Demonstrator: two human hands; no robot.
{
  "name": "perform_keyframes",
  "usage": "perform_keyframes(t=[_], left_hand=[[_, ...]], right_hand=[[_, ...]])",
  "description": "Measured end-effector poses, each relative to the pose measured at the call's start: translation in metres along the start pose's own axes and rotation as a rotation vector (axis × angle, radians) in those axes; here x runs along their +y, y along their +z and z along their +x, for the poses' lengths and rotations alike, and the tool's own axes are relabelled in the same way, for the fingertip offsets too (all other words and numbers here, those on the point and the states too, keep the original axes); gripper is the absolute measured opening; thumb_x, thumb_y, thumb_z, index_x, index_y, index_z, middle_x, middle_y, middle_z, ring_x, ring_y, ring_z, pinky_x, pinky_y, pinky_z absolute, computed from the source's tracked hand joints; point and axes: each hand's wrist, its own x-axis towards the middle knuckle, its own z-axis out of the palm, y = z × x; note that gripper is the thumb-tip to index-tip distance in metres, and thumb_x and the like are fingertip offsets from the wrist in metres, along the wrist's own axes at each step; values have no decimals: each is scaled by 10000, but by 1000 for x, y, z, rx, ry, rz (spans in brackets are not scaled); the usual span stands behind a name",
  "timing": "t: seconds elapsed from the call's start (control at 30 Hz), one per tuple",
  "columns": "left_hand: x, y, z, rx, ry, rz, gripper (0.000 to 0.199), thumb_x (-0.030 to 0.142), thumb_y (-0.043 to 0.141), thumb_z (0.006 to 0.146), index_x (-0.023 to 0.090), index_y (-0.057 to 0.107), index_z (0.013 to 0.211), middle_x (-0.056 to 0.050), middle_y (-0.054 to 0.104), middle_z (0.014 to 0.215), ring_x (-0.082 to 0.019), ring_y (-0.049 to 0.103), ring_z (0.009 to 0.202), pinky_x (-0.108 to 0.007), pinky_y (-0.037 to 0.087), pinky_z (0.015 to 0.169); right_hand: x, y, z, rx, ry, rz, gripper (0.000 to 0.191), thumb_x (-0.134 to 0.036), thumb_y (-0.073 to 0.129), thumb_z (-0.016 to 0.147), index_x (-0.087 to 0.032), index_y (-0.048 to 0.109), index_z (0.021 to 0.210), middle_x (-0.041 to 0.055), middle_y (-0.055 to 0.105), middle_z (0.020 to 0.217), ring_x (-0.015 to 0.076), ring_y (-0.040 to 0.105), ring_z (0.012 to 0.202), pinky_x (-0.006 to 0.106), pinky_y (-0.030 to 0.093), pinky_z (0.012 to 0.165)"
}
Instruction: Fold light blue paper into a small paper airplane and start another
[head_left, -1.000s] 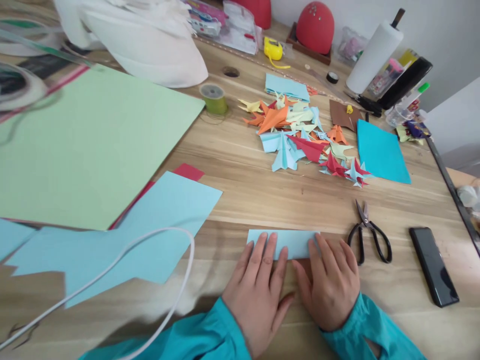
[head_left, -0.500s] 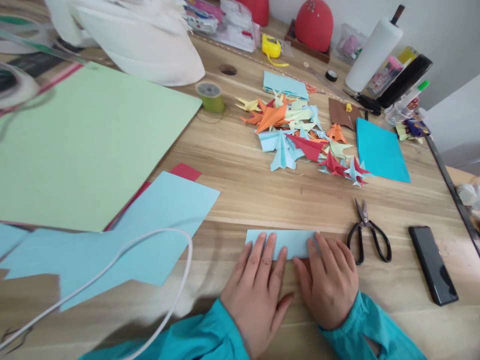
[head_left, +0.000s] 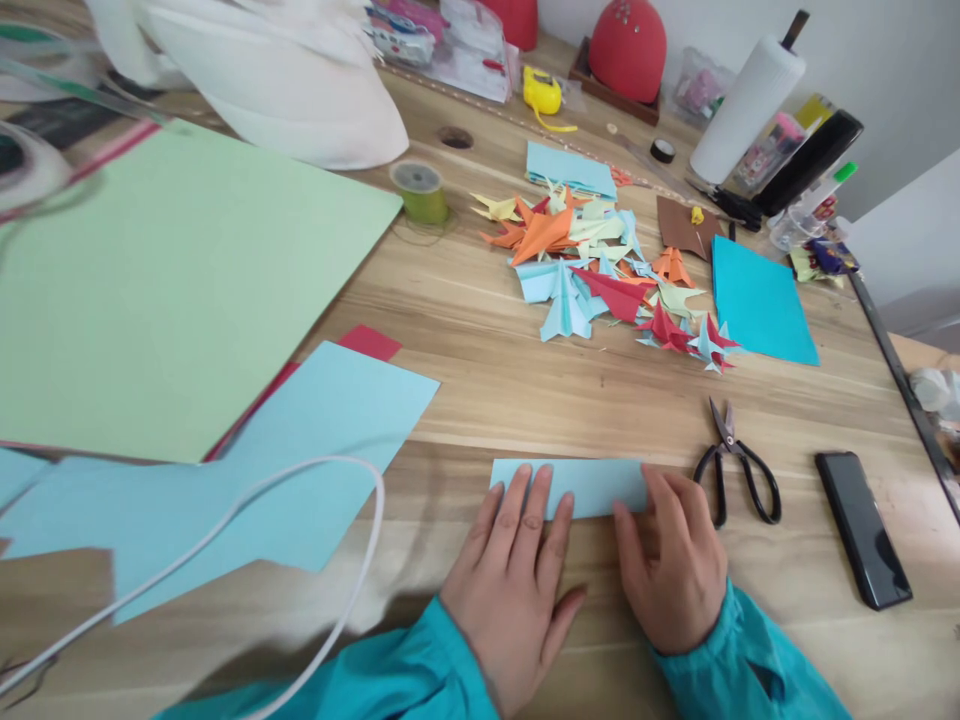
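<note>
A light blue folded paper strip (head_left: 592, 488) lies flat on the wooden table in front of me. My left hand (head_left: 517, 570) rests palm down with fingers spread, the fingertips on the strip's left half. At the strip's right end is my right hand (head_left: 675, 560), its thumb at the lower edge and its bent index finger at the upper corner, the fingers apart. Black-handled scissors (head_left: 726, 455) lie just right of my right hand, their blades pointing away from me.
Folded paper pieces (head_left: 577, 260) are heaped farther back, beside turquoise sheets (head_left: 763, 300). Large green card (head_left: 195, 290) and cut blue paper (head_left: 300, 470) cover the left, crossed by a white cable (head_left: 379, 490). A phone (head_left: 864, 530) lies at the right.
My right hand has slid a little to the right, to the strip's end, and its fingers have bent. The left hand has stayed in place on the paper.
</note>
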Motion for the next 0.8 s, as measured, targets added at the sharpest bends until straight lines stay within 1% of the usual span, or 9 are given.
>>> perform_keyframes(t=[0.1, 0.17, 0.3, 0.5, 0.7, 0.8], left_hand=[[0, -1, 1, 6, -5, -6, 667, 543, 474, 779, 76, 511, 1254, -232, 383, 1388, -373, 245, 1333, -498, 186, 1072], [0, -2, 1, -5, -5, -2, 662, 543, 472, 781, 75, 519, 1248, -234, 393, 1380, -373, 256, 1329, -496, 191, 1070], [1, -3, 1, -30, -9, 1, 662, 544, 465, 784, 76, 519, 1249, -231, 396, 1380, -369, 252, 1331, -496, 195, 1068], [1, 1, 0, -7, -18, -16, 670, 539, 457, 783, 78, 498, 1267, -221, 367, 1402, -369, 226, 1342, -500, 180, 1078], [0, -4, 2, -28, -3, -6, 642, 521, 473, 786, 78, 517, 1249, -230, 391, 1383, -368, 257, 1330, -491, 195, 1070], [0, -5, 2, -16, -12, -12, 648, 531, 472, 784, 74, 524, 1242, -236, 392, 1380, -374, 256, 1329, -496, 198, 1066]], right_hand=[[4, 1, 1, -64, 49, 36, 274, -281, 494, 863, -127, 590, 1068, 80, 606, 777, 158, 569, 635, 262, 487, 556], [6, 3, 2, -83, 51, 43, 262, -279, 489, 867, -136, 603, 1055, 65, 604, 747, 142, 558, 599, 239, 472, 530], [7, 5, 1, -80, 47, 24, 268, -287, 497, 866, -146, 620, 1057, 60, 616, 749, 135, 576, 606, 223, 468, 530], [8, 5, 1, -66, 21, 3, 277, -290, 486, 873, -142, 642, 1048, 70, 626, 746, 140, 603, 633, 222, 482, 551], [8, 6, 0, -71, 24, 8, 274, -280, 490, 873, -136, 648, 1044, 65, 615, 722, 135, 591, 614, 220, 482, 547], [8, 6, 0, -70, 21, 4, 272, -280, 498, 871, -135, 651, 1042, 66, 612, 723, 137, 590, 617, 223, 482, 551]])
